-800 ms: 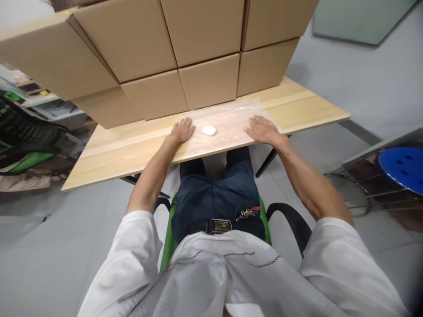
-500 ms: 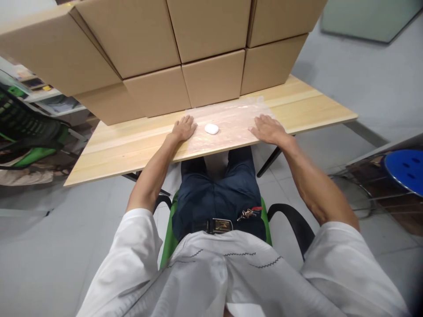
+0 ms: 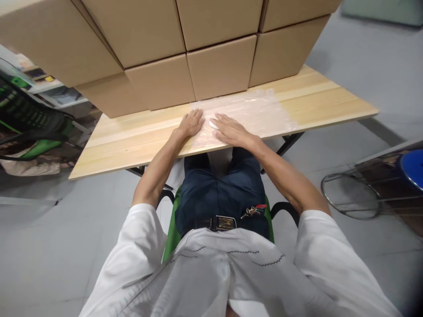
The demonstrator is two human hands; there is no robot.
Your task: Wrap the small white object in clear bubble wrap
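Right hand (image 3: 231,129) has moved left across the sheet (image 3: 264,108); I see its fingers over the white piece (image 3: 213,125), behind the desk's (image 3: 125,149) front edge, grip unclear. Left hand (image 3: 192,122), farther off, lies flat, empty.

The right hand (image 3: 234,131) partly covers a white object (image 3: 213,125) on a translucent sheet (image 3: 264,114), near the left hand (image 3: 191,123).

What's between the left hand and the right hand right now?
In the head view, part of the translucent sheet shows between the left hand and right hand, plus the white object, partly hidden by the right hand.
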